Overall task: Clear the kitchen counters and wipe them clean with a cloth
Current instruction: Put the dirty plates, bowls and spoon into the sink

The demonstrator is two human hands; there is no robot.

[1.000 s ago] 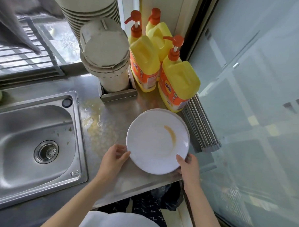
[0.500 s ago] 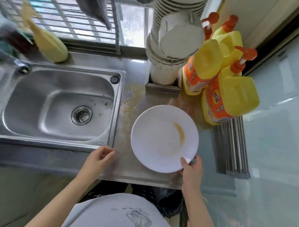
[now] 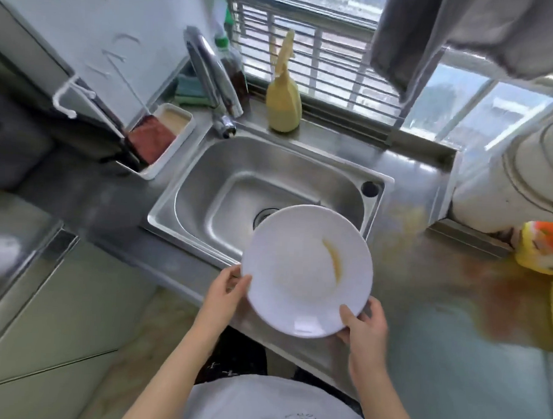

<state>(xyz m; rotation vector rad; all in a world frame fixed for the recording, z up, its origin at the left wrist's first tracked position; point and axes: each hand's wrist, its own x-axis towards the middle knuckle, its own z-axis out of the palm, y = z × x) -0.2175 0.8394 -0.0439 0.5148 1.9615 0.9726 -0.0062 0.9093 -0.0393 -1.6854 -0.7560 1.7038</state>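
Head view: left hand (image 3: 225,291) and right hand (image 3: 363,324) grip opposite rims of the plate (image 3: 297,273). It is face up, held above the sink's (image 3: 206,187) near-right corner.

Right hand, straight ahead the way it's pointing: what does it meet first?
The right hand grips the plate's near rim, so the two would travel together. Ahead lies the sink: probably open basin first, then its far wall below the tap. Height above the basin is unclear.
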